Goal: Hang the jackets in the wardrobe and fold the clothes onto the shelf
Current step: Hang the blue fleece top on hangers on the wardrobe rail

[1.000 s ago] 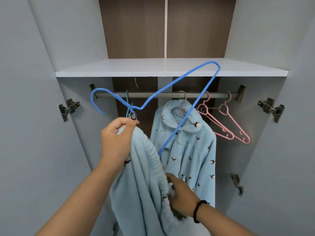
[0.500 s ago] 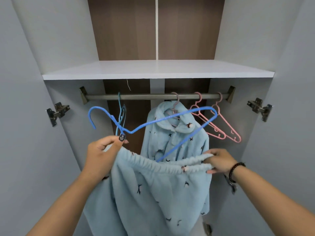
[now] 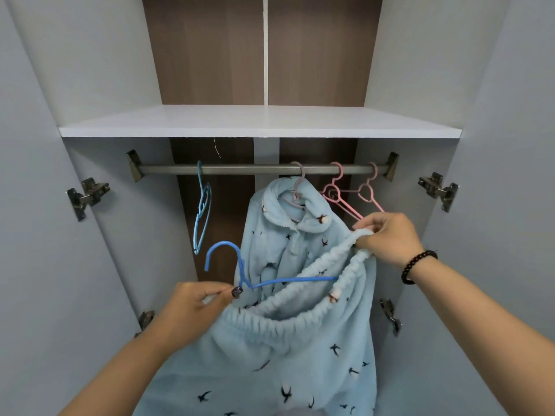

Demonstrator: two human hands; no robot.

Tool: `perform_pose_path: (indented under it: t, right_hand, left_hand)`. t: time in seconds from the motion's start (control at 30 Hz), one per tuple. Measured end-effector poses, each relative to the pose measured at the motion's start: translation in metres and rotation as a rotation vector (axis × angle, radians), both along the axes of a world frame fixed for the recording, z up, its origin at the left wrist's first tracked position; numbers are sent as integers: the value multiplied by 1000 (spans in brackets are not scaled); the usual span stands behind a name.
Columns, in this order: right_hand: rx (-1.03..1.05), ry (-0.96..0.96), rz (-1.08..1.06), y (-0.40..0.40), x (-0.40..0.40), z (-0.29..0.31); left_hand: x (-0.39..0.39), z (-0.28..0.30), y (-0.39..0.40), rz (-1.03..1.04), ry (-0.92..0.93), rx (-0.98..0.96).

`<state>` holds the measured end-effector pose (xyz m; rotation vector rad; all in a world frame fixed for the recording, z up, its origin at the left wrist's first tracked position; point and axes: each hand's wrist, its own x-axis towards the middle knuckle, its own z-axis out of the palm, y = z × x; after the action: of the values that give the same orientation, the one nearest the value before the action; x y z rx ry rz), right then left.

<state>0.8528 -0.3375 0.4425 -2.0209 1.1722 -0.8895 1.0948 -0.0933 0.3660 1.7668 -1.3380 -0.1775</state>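
Observation:
I hold light blue fleece trousers [image 3: 285, 355] with dark bird prints in front of the open wardrobe. My left hand [image 3: 192, 307] pinches one end of their elastic waistband together with the neck of a blue wire hanger [image 3: 237, 265]. My right hand [image 3: 387, 235] grips the other end of the waistband, higher up. The hanger's right arm runs into the open waistband. A matching fleece jacket [image 3: 288, 235] hangs on a grey hanger from the rail [image 3: 255, 169] behind. The white shelf [image 3: 258, 121] above the rail is bare.
A teal hanger [image 3: 202, 211] hangs at the rail's left. Two pink hangers [image 3: 348, 193] hang at its right, just behind my right hand. Door hinges [image 3: 87, 196] stick out from both side walls. The wardrobe doors stand open on either side.
The blue hanger has dropped and its right arm has slid into the waistband. My right hand has risen with its end of the waistband, opening the trousers wide.

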Motion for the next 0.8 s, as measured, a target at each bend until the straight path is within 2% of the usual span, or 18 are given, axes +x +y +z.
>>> perform_pose_path:
  t: [0.13, 0.23, 0.3, 0.4, 0.47, 0.57, 0.67, 0.73, 0.8]
  right_hand:
    - [-205, -24, 67, 28, 17, 8]
    - [-237, -119, 149, 52, 31, 9]
    - [-292, -58, 236, 64, 36, 4]
    - [-359, 348, 400, 66, 37, -12]
    - [-355, 504, 484, 61, 34, -24]
    - [-344, 521, 563, 61, 31, -37]
    - [-509, 636, 595, 64, 33, -46]
    - [-578, 590, 635, 65, 36, -49]
    - [-521, 480, 691, 66, 38, -51]
  left_hand:
    - [-15, -9, -13, -88, -24, 181]
    - [-30, -14, -24, -107, -124, 275]
    - [-35, -9, -28, -56, -94, 231]
    - [-31, 3, -29, 67, 6, 69]
    - [-31, 9, -26, 112, 78, -9]
    - [-33, 11, -19, 98, 125, -51]
    - [-34, 10, -16, 95, 172, -73]
    - [-36, 10, -15, 74, 175, -73]
    - [-34, 10, -14, 25, 161, -66]
